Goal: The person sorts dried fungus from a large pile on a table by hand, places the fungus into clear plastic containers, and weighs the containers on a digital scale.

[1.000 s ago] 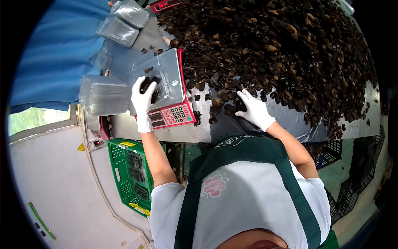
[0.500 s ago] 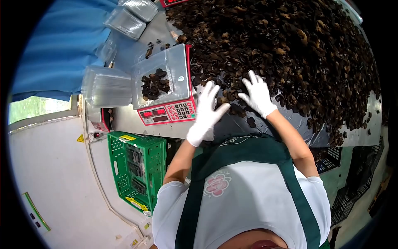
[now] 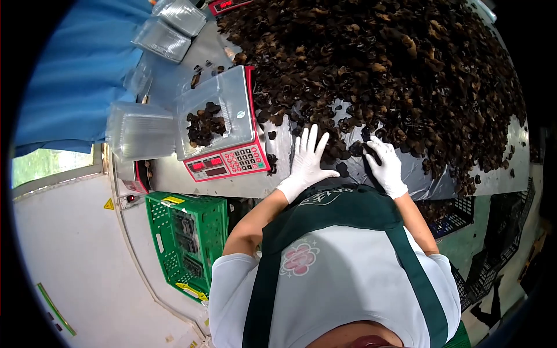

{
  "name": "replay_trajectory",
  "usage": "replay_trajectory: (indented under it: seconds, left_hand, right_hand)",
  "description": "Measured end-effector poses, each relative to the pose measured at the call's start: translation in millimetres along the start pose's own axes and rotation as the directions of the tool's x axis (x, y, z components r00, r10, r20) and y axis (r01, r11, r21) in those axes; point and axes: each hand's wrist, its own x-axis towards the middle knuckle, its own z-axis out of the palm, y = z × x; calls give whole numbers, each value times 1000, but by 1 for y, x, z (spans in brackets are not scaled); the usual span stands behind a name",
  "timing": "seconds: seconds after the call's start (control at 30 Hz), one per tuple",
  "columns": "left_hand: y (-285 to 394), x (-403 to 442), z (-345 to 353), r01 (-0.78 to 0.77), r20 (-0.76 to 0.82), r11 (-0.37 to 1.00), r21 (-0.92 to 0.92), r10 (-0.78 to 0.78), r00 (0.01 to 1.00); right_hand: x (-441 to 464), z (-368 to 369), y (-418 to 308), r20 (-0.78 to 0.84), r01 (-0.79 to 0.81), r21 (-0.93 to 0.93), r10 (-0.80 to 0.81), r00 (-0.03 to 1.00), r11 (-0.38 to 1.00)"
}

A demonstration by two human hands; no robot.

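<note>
My left hand (image 3: 310, 164), in a white glove, lies flat with fingers spread at the near edge of the dark fungus pieces (image 3: 371, 69). My right hand (image 3: 384, 166), also gloved, rests to its right on the dark sheet, fingers bent and slightly apart beside a few loose pieces; nothing is visibly held in it. Left of my hands, a red scale (image 3: 229, 163) with lit digits carries a clear tray (image 3: 223, 95) with a small heap of fungus (image 3: 205, 124).
Stacked clear trays (image 3: 142, 130) stand left of the scale, and more trays (image 3: 162, 39) lie behind. A green crate (image 3: 191, 238) sits below the table at left. Black crates (image 3: 452, 217) are below at right. A second scale (image 3: 229, 5) shows at the top.
My left hand has left the fungus on the scale and moved right, onto the table by the pile. My right hand has shifted slightly right and nearer my body. The scale's digits are now lit.
</note>
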Motion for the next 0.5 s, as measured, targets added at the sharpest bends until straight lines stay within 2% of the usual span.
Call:
replay_trajectory:
  seconds: [0.03, 0.17, 0.3, 0.43, 0.5]
  left_hand:
    - [5, 6, 0, -5, 29, 1000, 11, 4, 1000]
    - [24, 31, 4, -144, -61, 989, 47, 146, 987]
    - [33, 54, 12, -215, 17, 973, 88, 214, 977]
    - [25, 56, 28, -356, -157, 914, 196, 388, 908]
    - [18, 49, 36, -366, -193, 903, 225, 409, 892]
  right_hand:
    - [-3, 3, 6, -16, -13, -28, 12, 1000, 1000]
    - [-8, 7, 12, -18, -61, -44, 60, 998, 997]
    - [-10, 13, 13, -41, -23, -71, 20, 999, 997]
    - [-7, 13, 7, -37, 5, -62, -8, 999, 998]
    - [-7, 13, 7, -15, 53, -77, -54, 998, 996]
